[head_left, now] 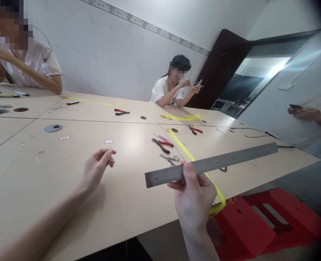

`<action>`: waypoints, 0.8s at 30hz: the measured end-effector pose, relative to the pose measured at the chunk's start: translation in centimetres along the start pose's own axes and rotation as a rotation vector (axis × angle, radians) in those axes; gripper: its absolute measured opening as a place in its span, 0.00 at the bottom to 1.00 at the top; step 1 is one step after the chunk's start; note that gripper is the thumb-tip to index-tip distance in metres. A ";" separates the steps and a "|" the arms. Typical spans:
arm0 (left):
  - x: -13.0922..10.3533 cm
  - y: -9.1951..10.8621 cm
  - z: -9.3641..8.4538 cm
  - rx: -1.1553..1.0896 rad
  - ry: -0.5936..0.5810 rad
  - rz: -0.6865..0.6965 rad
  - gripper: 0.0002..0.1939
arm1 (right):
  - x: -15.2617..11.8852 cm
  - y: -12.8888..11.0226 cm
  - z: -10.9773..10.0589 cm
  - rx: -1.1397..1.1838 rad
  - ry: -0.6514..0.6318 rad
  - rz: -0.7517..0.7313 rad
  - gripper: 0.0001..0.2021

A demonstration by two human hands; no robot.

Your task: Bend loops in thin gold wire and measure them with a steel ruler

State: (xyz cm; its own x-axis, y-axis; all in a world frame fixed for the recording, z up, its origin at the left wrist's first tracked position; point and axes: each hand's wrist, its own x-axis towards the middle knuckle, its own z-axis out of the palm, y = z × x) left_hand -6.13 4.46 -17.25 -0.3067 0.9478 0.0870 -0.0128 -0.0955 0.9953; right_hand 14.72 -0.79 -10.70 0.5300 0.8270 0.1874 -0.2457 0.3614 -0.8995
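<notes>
My right hand (pixel 194 195) grips a steel ruler (pixel 231 158), thumb on top, and holds it tilted above the table's near right part. My left hand (pixel 99 165) is closed in a pinch on a small hook (pixel 111 147), whose curved tip sticks up above the fingertips. A thin pale line hangs down to the table's front edge. Behind the ruler, a long bundle of yellow line (pixel 180 145) runs across the table and droops over its edge. Between my hands and further back lie red-and-black pliers (pixel 163 144), scissors (pixel 170 158) and a pink-handled tool (pixel 161 137).
Red plastic stools (pixel 242 221) stand beside the table's right edge. Two co-workers (pixel 168 88) sit across the table; another person (pixel 312 116) stands at right. More pliers (pixel 195 130), another yellow bundle (pixel 182 117), small labels (pixel 65 138) and a grey disc (pixel 53 128) lie on the tabletop.
</notes>
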 end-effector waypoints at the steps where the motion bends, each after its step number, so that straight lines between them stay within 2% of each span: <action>1: 0.0 0.0 0.0 0.009 -0.002 0.002 0.10 | -0.1 -0.1 0.0 -0.005 -0.004 -0.010 0.19; 6: 0.0 -0.3 0.0 -0.001 -0.027 0.018 0.10 | -0.5 0.0 0.0 -0.104 -0.012 -0.123 0.18; 10: -0.1 -0.2 0.1 -0.054 -0.071 0.012 0.11 | -0.3 1.2 -0.5 -0.305 -0.047 -0.330 0.18; 14: -0.4 0.0 0.3 -0.133 -0.184 0.023 0.12 | 2.0 2.3 -2.0 -0.657 -0.190 -0.577 0.19; 19: -1.2 0.5 0.5 -0.154 -0.308 0.061 0.13 | 4.9 2.6 -4.0 -1.087 -0.416 -0.886 0.18; 24: -2.4 1.3 0.6 -0.111 -0.381 0.142 0.14 | 5.6 2.9 -5.1 -1.290 -0.508 -1.147 0.19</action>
State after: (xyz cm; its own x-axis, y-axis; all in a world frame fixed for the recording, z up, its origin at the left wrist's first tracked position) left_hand -4.81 2.30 -16.11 0.0608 0.9656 0.2527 -0.1051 -0.2456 0.9637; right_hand 21.12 2.66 -14.25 -0.3725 0.5593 0.7406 0.8800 0.4663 0.0904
